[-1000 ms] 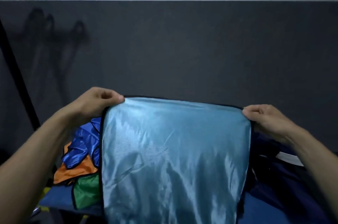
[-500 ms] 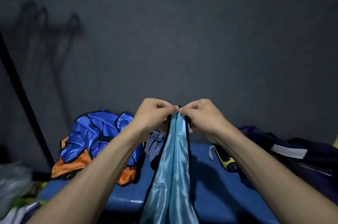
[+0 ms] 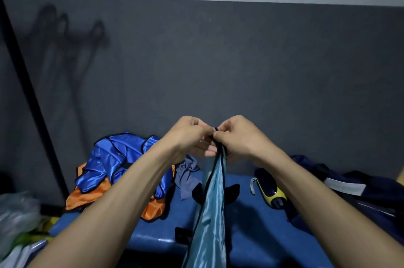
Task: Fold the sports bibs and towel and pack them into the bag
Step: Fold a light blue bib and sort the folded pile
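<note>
Starting at the left, a pile of unfolded bibs, royal blue (image 3: 122, 158) over orange (image 3: 91, 196), lies crumpled on the blue table (image 3: 244, 230), with a grey towel (image 3: 185, 177) bunched just beside it. Next comes the left hand (image 3: 185, 136), its grip pinching one top corner of the light-blue bib (image 3: 213, 213), and right against it the right hand (image 3: 238, 136), its grip pinching the other corner, so the two black-trimmed edges meet and the cloth hangs doubled lengthwise in a narrow strip above the table. Further right a yellow-and-black object (image 3: 270, 192) rests on the table, and beyond it sits the dark navy bag (image 3: 349, 197), whose opening cannot be made out. Judging by this, the first fold of the light-blue bib is in hand, and nothing seen here looks folded yet. The next move probably calls for passing both corners into one grip, freeing the other hand to catch the hanging end and fold it up.
</note>
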Motion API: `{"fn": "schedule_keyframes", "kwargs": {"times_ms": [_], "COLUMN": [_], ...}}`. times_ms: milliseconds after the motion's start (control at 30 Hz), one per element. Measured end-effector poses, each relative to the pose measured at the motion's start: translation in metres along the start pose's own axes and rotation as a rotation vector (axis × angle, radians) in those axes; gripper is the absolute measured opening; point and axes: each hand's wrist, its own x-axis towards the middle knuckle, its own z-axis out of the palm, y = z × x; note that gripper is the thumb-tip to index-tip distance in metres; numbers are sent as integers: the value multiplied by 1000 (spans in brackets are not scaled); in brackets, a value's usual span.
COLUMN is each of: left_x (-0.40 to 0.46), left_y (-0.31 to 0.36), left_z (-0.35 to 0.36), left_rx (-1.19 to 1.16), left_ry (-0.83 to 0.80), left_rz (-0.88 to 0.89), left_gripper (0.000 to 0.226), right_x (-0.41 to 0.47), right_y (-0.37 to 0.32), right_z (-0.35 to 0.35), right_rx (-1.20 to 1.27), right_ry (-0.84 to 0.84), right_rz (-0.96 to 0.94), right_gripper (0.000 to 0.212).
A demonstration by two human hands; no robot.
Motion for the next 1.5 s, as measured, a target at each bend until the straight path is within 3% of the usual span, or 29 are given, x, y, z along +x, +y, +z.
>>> {"fn": "schedule_keyframes", "kwargs": {"times_ms": [133, 233, 433, 567, 967, 1100, 1167, 1233, 1333, 1500], "left_x": [-1, -4, -8, -8, -7, -7, -9, -14, -19, -23], "left_y": [-2, -5, -10, -12, -17, -13, -11, -10, -15, -21], "left_z": [-1, -2, -7, -11, 0, 4, 2, -2, -17, -48], "left_rx": [15, 39, 27, 33, 31, 21, -39, -88, 116, 377], "left_ry": [-24, -21, -21, -27, 15, 14, -44, -136, -186, -42], "left_rz": [31, 35, 49, 61, 38, 57, 45, 33, 89, 488], "left_gripper": [22, 23, 17, 17, 19, 28, 38, 33, 18, 21], "right_x": [-7, -6, -9, -10, -2, -9, -11, -11, -14, -20], "right_y": [-5, -1, 12, 21, 26, 23, 25, 30, 40, 43], "right_z": [0, 2, 3, 2, 15, 18, 16, 12, -3, -64], "right_rx": [-157, -138, 349, 470, 313, 186, 68, 10, 171, 396], "right_ry": [-51, -49, -229, -290, 2, 17, 64, 108, 0, -338], "right_rz": [-51, -65, 14, 7, 35, -95, -167, -217, -262, -376], "right_gripper": [25, 25, 24, 23, 20, 14, 8, 10, 8, 13]}}
